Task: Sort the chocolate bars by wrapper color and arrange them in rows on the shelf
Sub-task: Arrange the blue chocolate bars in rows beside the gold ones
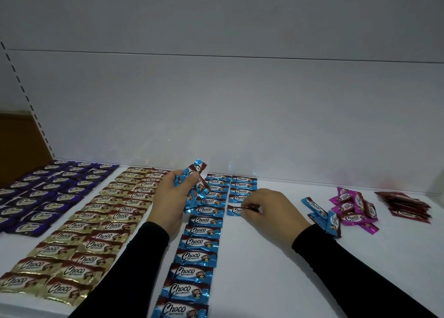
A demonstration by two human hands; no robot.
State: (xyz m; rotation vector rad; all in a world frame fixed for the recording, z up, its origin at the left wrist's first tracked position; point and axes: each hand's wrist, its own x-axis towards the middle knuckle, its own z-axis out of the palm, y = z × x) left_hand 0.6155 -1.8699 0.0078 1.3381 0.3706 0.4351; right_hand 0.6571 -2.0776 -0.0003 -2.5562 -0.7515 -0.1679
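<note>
On the white shelf [276,257], blue-wrapped Choco bars lie in a long row [195,257] running toward me, with a shorter second row [242,188] beside it at the back. My left hand [171,197] grips a bunch of blue bars [193,185] above the long row. My right hand [266,209] pinches the right end of a single blue bar [234,210] lying flat at the near end of the short row. Purple bars [48,192] fill rows at far left, gold bars [96,226] fill rows between purple and blue.
Loose blue bars [324,214] lie right of my right wrist. A heap of pink bars [353,209] sits further right, and a stack of dark red bars [406,206] beyond it. The shelf's white back wall [240,113] rises behind. A slotted upright [31,106] stands at left.
</note>
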